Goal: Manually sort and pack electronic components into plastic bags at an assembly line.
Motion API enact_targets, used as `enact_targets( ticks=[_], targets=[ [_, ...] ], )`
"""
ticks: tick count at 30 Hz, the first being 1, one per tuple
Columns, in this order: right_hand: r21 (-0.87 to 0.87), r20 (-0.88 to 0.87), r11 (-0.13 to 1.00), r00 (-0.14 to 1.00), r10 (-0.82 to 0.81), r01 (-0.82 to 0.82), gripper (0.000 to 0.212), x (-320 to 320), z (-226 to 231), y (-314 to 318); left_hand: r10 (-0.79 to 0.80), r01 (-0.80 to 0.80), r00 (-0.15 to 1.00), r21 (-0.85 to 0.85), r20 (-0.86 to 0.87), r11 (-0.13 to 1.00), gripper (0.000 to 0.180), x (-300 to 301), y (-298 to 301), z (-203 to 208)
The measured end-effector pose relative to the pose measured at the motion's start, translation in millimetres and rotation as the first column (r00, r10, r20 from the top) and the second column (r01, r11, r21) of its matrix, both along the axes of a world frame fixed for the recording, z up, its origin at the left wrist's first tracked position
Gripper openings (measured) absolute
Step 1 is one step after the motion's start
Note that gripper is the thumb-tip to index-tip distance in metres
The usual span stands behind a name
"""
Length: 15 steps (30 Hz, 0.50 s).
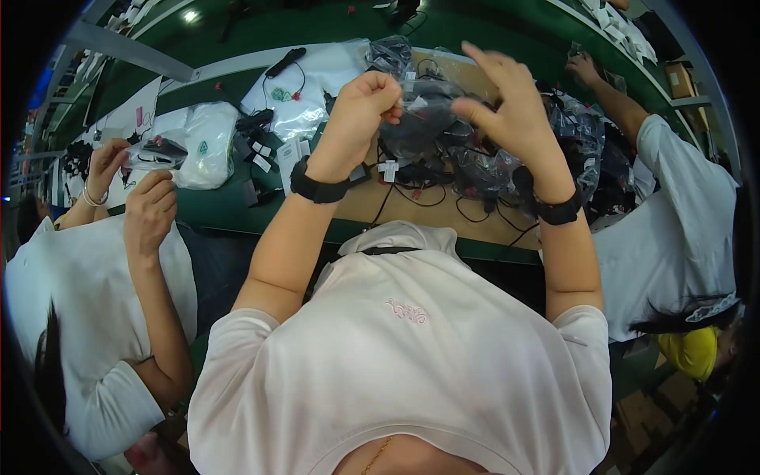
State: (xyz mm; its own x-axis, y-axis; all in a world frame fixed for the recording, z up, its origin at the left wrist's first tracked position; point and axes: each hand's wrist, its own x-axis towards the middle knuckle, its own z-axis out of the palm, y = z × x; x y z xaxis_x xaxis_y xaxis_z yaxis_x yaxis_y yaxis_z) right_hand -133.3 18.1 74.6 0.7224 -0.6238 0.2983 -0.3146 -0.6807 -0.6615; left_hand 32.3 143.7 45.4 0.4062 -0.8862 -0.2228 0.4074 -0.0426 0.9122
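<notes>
My left hand (366,111) is closed in a pinch at the edge of a clear plastic bag (426,119) with dark contents, which I cannot make out well. The bag hangs over a pile of bagged black cables (475,170). To the right of the bag, my right hand (507,107) is raised with fingers spread and thumb apart, holding nothing; it is slightly smeared by motion. Under the bag, a black cable with a white label (388,169) lies on brown cardboard (419,207).
Left of my hands are black adapters (258,150), a white plastic package (207,142) and clear bags (305,95) on the green table. A co-worker at left holds a small clear bag (158,152). Another co-worker's arm (621,103) reaches in at right, beside more bagged cables (582,134).
</notes>
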Motion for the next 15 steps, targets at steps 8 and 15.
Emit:
enact_targets(
  ticks=[8,15],
  targets=[
    [0.375,-0.061,0.918,0.984,0.166,-0.131,0.012,41.6,-15.8,-56.4,0.032,-0.027,0.995,-0.048,0.092,0.998,0.011,24.4,-31.3,13.7],
    [0.454,-0.210,0.841,0.953,-0.219,0.293,0.009,43.7,-41.1,-235.0,0.308,-0.325,0.931,0.058,0.196,0.944,0.015,56.3,20.6,-24.9]
  ],
)
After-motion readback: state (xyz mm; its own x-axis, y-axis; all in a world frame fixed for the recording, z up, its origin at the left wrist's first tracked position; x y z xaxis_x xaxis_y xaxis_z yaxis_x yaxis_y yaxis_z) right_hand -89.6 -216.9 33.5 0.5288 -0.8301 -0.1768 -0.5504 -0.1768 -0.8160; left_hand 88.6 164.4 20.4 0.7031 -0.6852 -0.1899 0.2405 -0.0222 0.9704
